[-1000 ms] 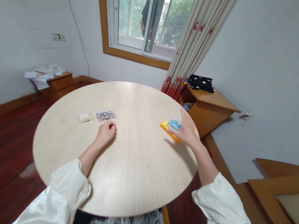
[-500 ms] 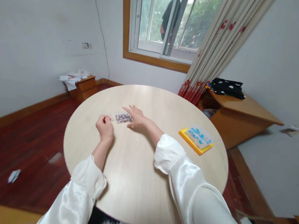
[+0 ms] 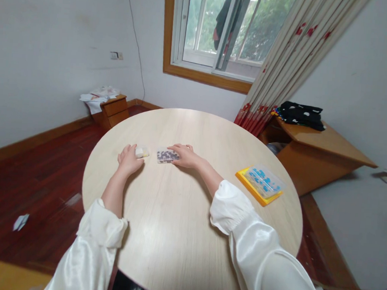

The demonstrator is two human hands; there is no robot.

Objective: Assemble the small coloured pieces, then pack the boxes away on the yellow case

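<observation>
On the round table (image 3: 158, 232), a flat clear plastic case (image 3: 165, 156) with dark pieces in it lies in front of me. My right hand (image 3: 186, 156) holds this case at its right end, fingers on the far edge and thumb on the near edge. To its left sits a smaller clear box (image 3: 142, 152) with whitish and yellowish contents too small to make out. My left hand (image 3: 129, 159) is closed round the left part of that box, thumb on the near side. A gap separates the two containers.
A yellow tray (image 3: 257, 195) bearing a clear case with blue pieces (image 3: 264, 179) stands at the table's right. Beyond the table are a small cabinet with papers (image 3: 113, 111), a tilted wooden cabinet (image 3: 324, 152) with black cloth (image 3: 302, 115), and a curtain (image 3: 281, 67).
My left hand has uncurled from a fist and taken the small clear box. My right hand's spread fingers have come down onto the dark-pieced case's right end. The view has shifted slightly.
</observation>
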